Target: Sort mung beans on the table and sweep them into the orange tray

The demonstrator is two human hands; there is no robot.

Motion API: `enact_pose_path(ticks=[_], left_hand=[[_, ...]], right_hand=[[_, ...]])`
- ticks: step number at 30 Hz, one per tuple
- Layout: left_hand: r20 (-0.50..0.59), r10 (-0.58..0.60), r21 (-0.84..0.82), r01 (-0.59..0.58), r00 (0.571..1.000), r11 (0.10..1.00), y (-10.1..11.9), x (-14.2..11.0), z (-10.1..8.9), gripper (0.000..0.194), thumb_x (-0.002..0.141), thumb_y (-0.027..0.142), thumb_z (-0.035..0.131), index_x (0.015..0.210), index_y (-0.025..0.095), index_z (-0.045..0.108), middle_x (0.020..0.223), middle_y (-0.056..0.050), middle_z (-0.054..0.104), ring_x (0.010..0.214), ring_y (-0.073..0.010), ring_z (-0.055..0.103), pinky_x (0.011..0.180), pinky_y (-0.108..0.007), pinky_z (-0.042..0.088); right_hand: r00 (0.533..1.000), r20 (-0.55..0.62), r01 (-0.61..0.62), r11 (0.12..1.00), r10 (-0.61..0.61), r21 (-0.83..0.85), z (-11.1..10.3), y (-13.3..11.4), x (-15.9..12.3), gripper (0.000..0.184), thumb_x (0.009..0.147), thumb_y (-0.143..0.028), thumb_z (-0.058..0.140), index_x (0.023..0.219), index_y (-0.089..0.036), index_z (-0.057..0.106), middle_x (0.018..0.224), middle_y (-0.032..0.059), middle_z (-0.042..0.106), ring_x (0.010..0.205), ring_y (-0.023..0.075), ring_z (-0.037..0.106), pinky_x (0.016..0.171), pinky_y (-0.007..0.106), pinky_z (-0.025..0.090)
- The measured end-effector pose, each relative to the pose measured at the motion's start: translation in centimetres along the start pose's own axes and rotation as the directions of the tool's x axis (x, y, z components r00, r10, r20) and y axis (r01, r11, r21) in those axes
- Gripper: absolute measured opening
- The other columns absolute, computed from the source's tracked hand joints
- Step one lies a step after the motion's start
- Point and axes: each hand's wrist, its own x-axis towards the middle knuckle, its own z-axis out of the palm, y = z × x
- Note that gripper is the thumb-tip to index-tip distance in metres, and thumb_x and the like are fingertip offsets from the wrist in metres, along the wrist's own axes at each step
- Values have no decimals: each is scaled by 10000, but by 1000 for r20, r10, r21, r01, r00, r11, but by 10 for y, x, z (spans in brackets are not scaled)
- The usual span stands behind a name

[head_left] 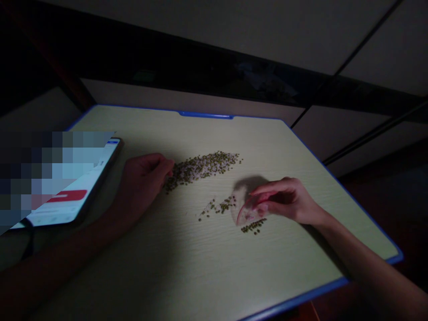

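Observation:
A long pile of small green beans mixed with white grains [203, 168] lies across the middle of the table. My left hand [145, 176] is closed at the pile's left end, its fingertips pressed together; what they hold, if anything, is hidden. My right hand [289, 200] grips a small clear container with a reddish rim [243, 213] between thumb and fingers. The container is tilted low over the tabletop, and its exact shape is blurred. Scattered beans [224, 205] lie just left of it, and a short row of green beans [253, 226] lies along its near side.
The pale wood-look table [207, 276] has a blue edge and a blue strip [205, 115] at its far side. A tablet or large phone with a lit screen [72, 205] stands at the left, partly pixelated. Behind the table is a light cabinet front [140, 94].

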Motion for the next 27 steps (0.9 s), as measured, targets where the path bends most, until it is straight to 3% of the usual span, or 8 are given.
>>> enact_pose_path(ticks=[14,27], left_hand=[[-2,-24,-6,24,1000,1000,2,-3,1,251,574,423,487,460,201,465,356,64,369,367,-81,335,396,-204,253],[-1,-2,-12,2,1000,1000,-1,0,0,254,592,415,493,458,202,466,353,63,369,365,-82,342,395,-207,260]], right_hand=[[956,-278,-75,994,94,80,3,-3,5,253,654,-68,719,869,-195,760,602,-3,708,473,112,622,466,217,525],[958,-278,-72,997,72,11,2,-2,6,219,681,-131,719,893,-176,745,603,6,712,487,127,634,481,243,535]])
